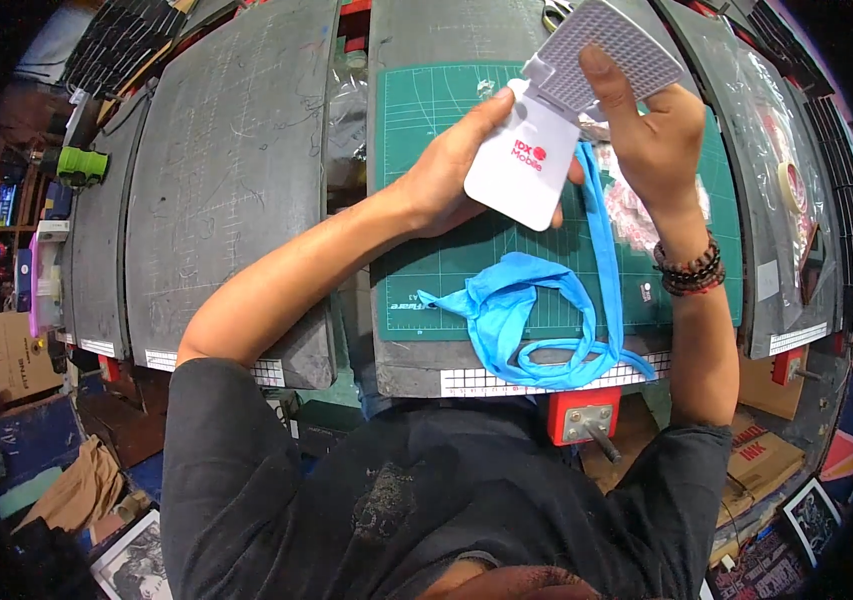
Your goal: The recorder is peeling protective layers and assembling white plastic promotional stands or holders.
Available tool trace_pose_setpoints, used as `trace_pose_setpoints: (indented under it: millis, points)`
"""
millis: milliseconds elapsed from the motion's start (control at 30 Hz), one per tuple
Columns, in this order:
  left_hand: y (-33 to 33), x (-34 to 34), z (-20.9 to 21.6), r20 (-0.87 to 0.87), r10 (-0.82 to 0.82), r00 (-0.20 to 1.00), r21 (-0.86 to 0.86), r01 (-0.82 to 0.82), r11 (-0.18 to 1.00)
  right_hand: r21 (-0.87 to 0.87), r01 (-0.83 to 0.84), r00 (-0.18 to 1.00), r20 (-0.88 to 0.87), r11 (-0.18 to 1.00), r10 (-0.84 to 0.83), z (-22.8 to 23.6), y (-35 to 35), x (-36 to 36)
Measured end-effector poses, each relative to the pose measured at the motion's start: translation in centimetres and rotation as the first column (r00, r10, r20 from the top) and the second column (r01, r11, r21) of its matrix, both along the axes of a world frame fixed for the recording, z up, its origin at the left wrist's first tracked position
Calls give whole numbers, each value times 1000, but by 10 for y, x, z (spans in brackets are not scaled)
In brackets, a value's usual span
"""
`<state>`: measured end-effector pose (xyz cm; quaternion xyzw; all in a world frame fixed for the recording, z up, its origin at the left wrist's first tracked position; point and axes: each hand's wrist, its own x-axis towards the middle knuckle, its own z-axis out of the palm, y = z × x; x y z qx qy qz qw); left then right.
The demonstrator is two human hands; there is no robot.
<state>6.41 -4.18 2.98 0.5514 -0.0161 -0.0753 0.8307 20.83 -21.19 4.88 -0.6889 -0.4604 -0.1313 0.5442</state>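
Observation:
Above the green cutting mat (416, 230), a white folding phone stand (516, 175) is held up, its two leaves opened out at the hinge. A red print marks its smooth lower leaf. My left hand (456, 160) is closed on the left edge of that leaf, thumb near the hinge. My right hand (651, 125) grips the upper leaf, with its thumb on the grey textured face. Nearer to me a blue cloth strip (521, 300) lies crumpled and looped, one end running up under the stand. Small clear packets with red bits (631, 215) lie partly hidden behind my right forearm.
Scissors (554, 14) lie at the mat's far edge. Grey flat boards (226, 180) stand left and right, with gaps between them. A tape roll (792, 188) and clear plastic are at right. Red metal bracket (584, 415) with a bolt juts out below the near edge.

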Motion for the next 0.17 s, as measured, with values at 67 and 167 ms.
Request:
trace_pose_setpoints:
  millis: [67,167]
  points:
    - [-2,-1,-1,-12,-10,1000,30,11,999,-19,55,984,170,998,-51,1,-2,-3]
    - [-1,5,-4,11,-30,999,48,30,998,-102,86,941,334,991,-48,7,-9,-1]
